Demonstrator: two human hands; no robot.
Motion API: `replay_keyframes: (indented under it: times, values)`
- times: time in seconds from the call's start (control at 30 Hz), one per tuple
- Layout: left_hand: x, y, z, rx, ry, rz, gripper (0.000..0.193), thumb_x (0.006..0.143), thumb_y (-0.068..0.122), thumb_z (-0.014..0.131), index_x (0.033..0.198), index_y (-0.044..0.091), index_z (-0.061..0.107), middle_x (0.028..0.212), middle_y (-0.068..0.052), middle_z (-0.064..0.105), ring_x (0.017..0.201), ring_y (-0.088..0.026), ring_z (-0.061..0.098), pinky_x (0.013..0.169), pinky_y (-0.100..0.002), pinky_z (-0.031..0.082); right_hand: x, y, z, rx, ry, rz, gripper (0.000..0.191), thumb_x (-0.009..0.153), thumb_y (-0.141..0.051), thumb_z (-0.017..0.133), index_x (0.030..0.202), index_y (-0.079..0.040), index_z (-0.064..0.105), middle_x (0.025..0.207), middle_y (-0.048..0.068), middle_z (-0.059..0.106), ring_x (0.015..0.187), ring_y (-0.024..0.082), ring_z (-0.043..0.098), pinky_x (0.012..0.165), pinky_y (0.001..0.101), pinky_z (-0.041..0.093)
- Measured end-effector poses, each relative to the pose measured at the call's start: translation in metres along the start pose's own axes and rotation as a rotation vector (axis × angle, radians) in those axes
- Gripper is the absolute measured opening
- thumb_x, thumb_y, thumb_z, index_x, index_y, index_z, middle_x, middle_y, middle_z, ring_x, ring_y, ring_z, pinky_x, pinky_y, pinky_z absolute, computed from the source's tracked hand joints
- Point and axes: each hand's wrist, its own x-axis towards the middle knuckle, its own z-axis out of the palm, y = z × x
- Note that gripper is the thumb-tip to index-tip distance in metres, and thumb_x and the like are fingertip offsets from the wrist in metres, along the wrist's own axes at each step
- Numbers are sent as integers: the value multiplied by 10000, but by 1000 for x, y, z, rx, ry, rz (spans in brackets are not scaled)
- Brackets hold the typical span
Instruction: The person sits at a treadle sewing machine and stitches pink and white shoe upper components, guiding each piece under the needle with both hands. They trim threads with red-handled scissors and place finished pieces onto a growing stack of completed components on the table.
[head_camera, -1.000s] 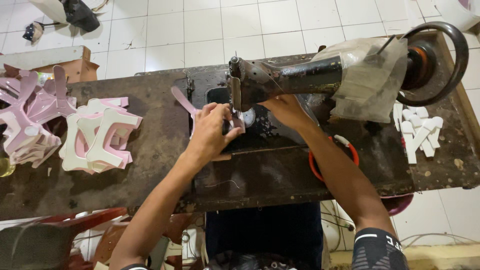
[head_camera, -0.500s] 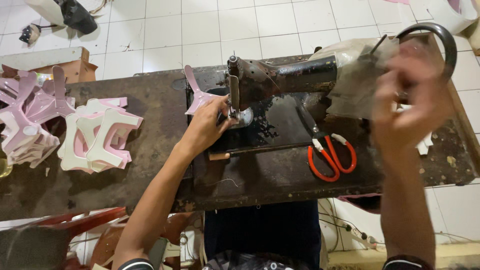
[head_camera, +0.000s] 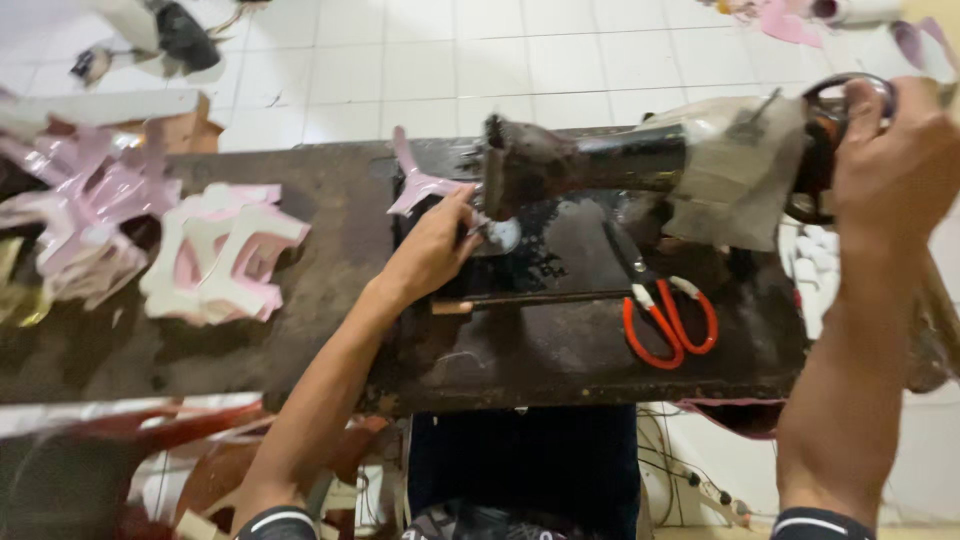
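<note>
An old dark sewing machine (head_camera: 600, 165) stands on a worn dark table (head_camera: 300, 340). My left hand (head_camera: 432, 250) rests by the needle area and pinches a pink cut piece (head_camera: 420, 185) that sticks out to the left of the machine head. My right hand (head_camera: 893, 165) is raised at the far right and grips the machine's handwheel (head_camera: 815, 150). A pale cloth (head_camera: 735, 170) is draped over the machine's arm.
Scissors with orange-red handles (head_camera: 665, 315) lie on the machine bed. Piles of pink and white cut pieces (head_camera: 215, 265) sit on the table's left side. More white pieces (head_camera: 815, 260) lie at the right. White tiled floor lies beyond.
My right hand left the needle area, rose to the right and took hold of the handwheel. The left hand stayed by the needle with the pink piece.
</note>
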Motion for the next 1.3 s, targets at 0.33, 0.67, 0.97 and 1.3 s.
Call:
replay_keyframes:
  times: [0.33, 0.67, 0.97, 1.3]
  values:
    - [-94, -20, -121, 853, 477, -401, 357, 869, 159, 705, 1172, 4, 597, 1180, -180, 616, 1104, -375, 607, 941, -491, 470, -125, -175, -26, 609, -81, -173, 65, 1111, -107, 645, 1112, -46, 624, 1095, 61, 699, 1013, 230, 705, 850, 323, 554]
    - [-114, 4, -167, 744, 466, -257, 653, 839, -49, 649, 1482, 12, 549, 1089, -188, 681, 892, -349, 696, 762, -437, 576, -175, -310, 18, 831, -762, -38, 650, 819, -240, 802, 1393, -77, 544, 1164, 108, 758, 1031, 224, 737, 873, 361, 582]
    - [-109, 125, 1, -214, 559, -216, 265, 960, 157, 724, 1189, 26, 712, 1075, -153, 778, 964, -217, 776, 811, -320, 617, -209, -257, 49, 963, -634, 158, 292, 984, -241, 702, 1179, -25, 727, 1016, 108, 782, 924, 155, 736, 785, 285, 547]
    - [-128, 108, 21, -1029, 145, -470, 349, 1001, 273, 690, 1218, 2, 732, 1122, -25, 748, 1044, -79, 671, 953, -260, 524, -229, -209, 82, 1446, -726, 688, 177, 935, -223, 733, 955, -48, 746, 851, -3, 724, 718, 72, 632, 603, 235, 470]
